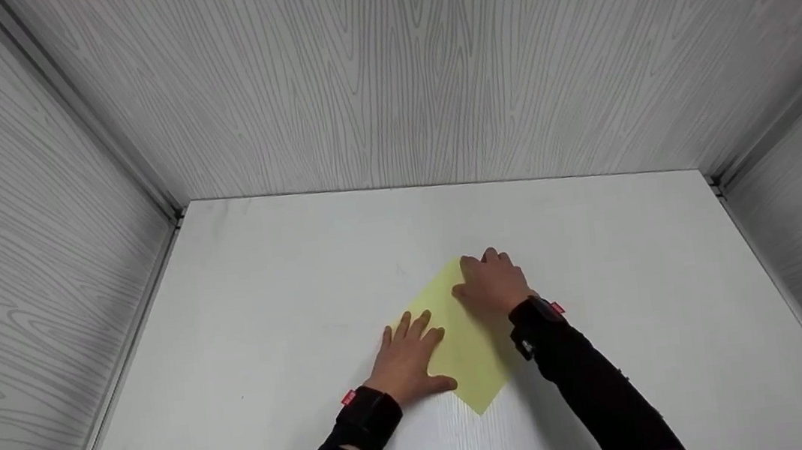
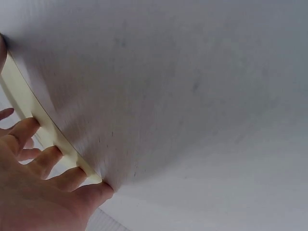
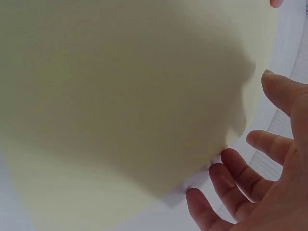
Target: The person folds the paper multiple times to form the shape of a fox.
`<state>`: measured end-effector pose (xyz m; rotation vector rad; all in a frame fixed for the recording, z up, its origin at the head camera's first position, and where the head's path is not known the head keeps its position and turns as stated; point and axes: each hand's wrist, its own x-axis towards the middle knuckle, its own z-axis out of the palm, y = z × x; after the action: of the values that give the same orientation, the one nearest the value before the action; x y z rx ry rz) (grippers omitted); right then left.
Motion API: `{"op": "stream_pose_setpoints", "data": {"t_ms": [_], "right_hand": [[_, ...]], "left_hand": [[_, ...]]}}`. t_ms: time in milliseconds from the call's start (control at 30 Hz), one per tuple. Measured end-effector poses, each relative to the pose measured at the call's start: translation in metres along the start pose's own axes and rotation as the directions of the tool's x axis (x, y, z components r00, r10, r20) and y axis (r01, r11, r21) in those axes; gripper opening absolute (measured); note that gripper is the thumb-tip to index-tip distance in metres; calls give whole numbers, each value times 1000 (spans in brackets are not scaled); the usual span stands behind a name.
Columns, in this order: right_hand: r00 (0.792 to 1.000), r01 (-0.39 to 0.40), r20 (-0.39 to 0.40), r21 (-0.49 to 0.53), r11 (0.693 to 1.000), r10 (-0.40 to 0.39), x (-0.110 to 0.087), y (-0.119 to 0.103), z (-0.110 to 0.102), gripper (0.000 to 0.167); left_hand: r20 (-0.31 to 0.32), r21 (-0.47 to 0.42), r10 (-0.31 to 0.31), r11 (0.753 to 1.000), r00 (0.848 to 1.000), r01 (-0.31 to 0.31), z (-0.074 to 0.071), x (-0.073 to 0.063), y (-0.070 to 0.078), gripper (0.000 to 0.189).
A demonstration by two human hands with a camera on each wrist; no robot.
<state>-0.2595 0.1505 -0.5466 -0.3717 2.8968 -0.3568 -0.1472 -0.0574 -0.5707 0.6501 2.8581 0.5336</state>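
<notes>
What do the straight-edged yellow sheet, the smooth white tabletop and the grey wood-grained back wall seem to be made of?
Straight-edged yellow sheet: probably matte paper; thin edge, no gloss.
Smooth white tabletop: perhaps laminated board, judging by its even, pale surface.
Grey wood-grained back wall: likely laminate panel, since its line pattern looks printed; real wood cannot be excluded.

Free tabletop (image 1: 265, 293) around the hands (image 1: 400, 367) (image 1: 496, 286), as far as walls (image 1: 391, 67) on three sides
</notes>
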Motion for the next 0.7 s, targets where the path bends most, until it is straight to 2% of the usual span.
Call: {"op": "stream_pose_setpoints", "data": {"t_ms": [200, 400, 533, 700], "right_hand": [[999, -41, 18, 1, 999, 41, 14, -9, 4, 68], [998, -40, -49, -7, 999, 39, 18, -7, 14, 62], [997, -29, -75, 49, 998, 33, 17, -8, 16, 56], [998, -19, -48, 165, 986, 27, 15, -8, 11, 60]], "left_hand": [[-7, -5, 7, 1000, 1000, -7, -1, -1, -1, 81], [-4, 8, 14, 1000, 1000, -14, 2, 0, 0, 82], [-2, 39, 8, 999, 1000, -8, 3, 1, -1, 83], [13, 50, 5, 999, 1000, -5, 3, 2, -3, 85]]}}
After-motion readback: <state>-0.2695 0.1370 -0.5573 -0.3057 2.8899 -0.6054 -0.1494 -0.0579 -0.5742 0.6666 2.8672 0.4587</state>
